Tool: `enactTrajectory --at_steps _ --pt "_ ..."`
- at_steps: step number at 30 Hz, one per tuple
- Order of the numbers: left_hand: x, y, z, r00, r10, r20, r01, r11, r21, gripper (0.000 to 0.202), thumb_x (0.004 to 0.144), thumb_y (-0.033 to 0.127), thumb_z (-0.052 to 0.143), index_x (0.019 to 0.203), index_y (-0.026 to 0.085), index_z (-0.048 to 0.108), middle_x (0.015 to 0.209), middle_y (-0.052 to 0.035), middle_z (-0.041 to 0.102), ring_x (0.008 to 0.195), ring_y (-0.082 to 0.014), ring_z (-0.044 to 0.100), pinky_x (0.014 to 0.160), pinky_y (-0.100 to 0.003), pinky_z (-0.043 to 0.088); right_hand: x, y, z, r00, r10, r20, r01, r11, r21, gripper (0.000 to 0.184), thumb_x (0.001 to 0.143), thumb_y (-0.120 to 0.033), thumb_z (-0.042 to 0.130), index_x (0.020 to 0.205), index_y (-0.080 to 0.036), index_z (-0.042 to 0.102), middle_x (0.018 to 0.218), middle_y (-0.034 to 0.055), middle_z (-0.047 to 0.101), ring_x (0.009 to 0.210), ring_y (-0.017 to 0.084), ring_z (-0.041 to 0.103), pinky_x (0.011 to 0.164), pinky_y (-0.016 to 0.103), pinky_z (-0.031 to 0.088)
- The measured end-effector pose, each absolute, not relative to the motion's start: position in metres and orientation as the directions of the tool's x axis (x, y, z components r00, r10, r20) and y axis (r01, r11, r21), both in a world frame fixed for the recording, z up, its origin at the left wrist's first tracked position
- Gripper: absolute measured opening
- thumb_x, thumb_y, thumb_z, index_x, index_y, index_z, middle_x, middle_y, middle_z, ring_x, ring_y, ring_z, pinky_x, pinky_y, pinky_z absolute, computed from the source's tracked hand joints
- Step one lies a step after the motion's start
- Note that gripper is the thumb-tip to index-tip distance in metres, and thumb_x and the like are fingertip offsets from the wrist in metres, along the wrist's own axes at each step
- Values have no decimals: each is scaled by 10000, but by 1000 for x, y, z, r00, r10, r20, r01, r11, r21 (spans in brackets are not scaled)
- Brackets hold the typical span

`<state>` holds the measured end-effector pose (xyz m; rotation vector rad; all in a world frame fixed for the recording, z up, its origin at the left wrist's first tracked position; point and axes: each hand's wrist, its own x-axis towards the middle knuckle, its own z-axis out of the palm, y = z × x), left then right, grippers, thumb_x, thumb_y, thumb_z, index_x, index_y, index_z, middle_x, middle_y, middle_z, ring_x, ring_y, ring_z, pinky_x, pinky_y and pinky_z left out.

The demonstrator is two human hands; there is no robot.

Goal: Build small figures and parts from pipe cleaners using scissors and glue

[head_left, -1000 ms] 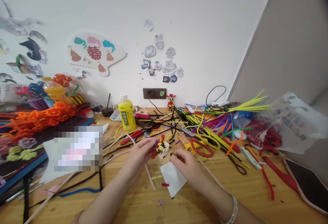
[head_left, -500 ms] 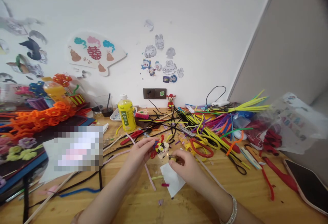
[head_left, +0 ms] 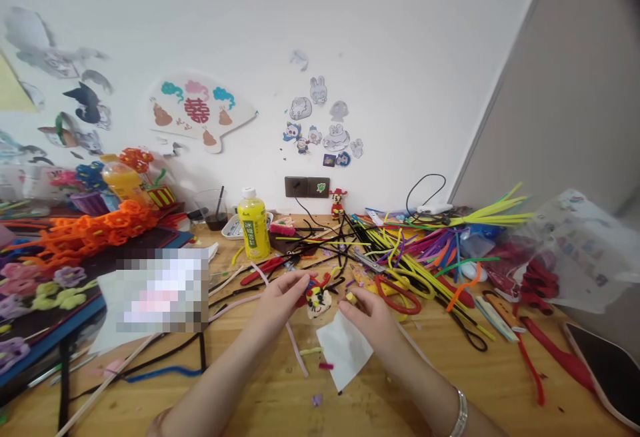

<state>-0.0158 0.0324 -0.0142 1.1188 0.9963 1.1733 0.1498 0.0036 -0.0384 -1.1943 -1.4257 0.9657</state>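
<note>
Pinched in the fingers of my left hand is a small pipe-cleaner figure. It has a cream-white face part with black marks, and red, blue and yellow pieces on top. Just right of it, my right hand is closed around a small yellowish lighter, mostly hidden by the fingers. A gap separates the lighter from the figure. Under my right hand lies a white paper sheet, with a short magenta piece at its left edge.
Behind my hands lie loose pipe cleaners, red-handled scissors and a yellow bottle. A finished-looking red-hatted figure stands by the wall. Orange pipe-cleaner work is at left; a phone lies at right.
My right hand has drawn the lighter slightly away from the figure, and a small glow between them is gone. The figure has tilted downward in my left hand. The view has shifted a little.
</note>
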Motion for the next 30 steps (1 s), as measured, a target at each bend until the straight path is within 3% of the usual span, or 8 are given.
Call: enactTrajectory --at_steps 3,8,13,20,25,30 --pt "-15 32 -12 131 989 72 -29 -69 997 296 615 400 666 790 162 687 804 -55 690 757 -189 591 695 -279 444 149 6 -44 -113 981 160 113 172 -979 197 671 -326 574 731 -139 557 659 1 535 644 149 493 576 239 384" --pt "-13 30 -9 150 975 164 52 -173 984 259 626 399 643 737 169 687 781 -53 696 744 -201 601 699 -292 452 143 5 -50 -127 981 146 167 166 -972 231 639 -267 619 825 -131 597 738 24 610 696 171 548 615 256 427" --pt "-12 27 -10 148 979 140 56 -150 987 263 646 375 633 794 165 691 810 -58 701 758 -199 601 689 -283 456 141 3 -49 -107 982 154 165 171 -971 233 652 -256 619 847 -129 620 804 57 651 744 201 582 654 288 456" --pt "-14 22 -2 187 980 72 -30 -68 997 294 656 336 644 899 174 684 924 -67 700 837 -212 604 723 -287 456 147 5 -46 -126 969 214 33 219 -975 258 663 -280 631 885 -149 621 893 61 659 846 225 587 754 330 450" --pt "-17 22 -4 235 967 101 -47 -93 995 276 667 325 645 905 191 686 979 -61 688 910 -223 589 798 -303 438 147 7 -56 -87 977 195 58 201 -978 304 634 -295 661 896 -149 615 826 54 647 773 210 579 697 323 453" --pt "-18 22 -9 304 945 122 6 -130 991 355 735 366 572 1063 238 618 1126 -51 619 961 -233 559 814 -329 437 147 9 -63 -18 978 207 22 207 -978 305 605 -321 684 853 -156 616 748 26 612 682 169 544 622 282 442"
